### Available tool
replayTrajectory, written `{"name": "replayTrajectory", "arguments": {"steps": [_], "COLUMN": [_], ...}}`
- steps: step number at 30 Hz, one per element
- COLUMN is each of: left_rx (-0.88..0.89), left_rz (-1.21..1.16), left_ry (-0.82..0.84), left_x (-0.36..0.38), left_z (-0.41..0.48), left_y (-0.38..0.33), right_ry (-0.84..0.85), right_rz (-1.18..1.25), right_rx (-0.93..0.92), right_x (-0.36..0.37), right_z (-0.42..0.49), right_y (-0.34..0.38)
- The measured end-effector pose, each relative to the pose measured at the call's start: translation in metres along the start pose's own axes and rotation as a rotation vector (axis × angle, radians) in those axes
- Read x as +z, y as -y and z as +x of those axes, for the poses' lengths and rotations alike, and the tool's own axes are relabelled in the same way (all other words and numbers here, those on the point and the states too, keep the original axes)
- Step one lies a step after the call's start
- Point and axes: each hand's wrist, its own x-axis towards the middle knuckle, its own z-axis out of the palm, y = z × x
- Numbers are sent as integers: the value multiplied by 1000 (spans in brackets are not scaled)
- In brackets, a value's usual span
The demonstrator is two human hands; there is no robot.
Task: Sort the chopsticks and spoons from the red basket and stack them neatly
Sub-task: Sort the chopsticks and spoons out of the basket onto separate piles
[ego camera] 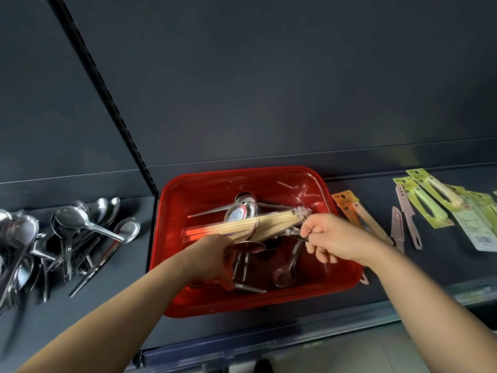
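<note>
Spoon pile (pixel 67 238) left of red basket (pixel 204 184); packaged knives (pixel 430 200) right.

A dark grey shelf (pixel 376 267) carries everything; a matching back panel (pixel 269 76) rises behind it, crossed left of centre by a black slotted upright (pixel 107 103).

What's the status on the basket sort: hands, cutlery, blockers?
Left hand gripping spoons low in red basket. Right hand pinching a spoon handle beside chopstick packs. Sorted spoon pile on shelf left. No blockers visible.
</note>
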Motion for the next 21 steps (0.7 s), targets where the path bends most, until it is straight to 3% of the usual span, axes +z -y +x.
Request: {"name": "replayTrajectory", "arguments": {"steps": [11, 16, 21], "left_rx": [51, 50, 97], "left_rz": [-93, -385, -968], "left_ry": [49, -25, -84], "left_x": [4, -22, -44], "left_z": [5, 1, -11], "left_y": [5, 0, -5], "right_ry": [-43, -60, -62], "right_rz": [-110, -79, 107], "right_rx": [-16, -53, -169], "right_x": [-17, -30, -44], "right_z": [-12, -23, -26], "right_y": [-5, -3, 6]}}
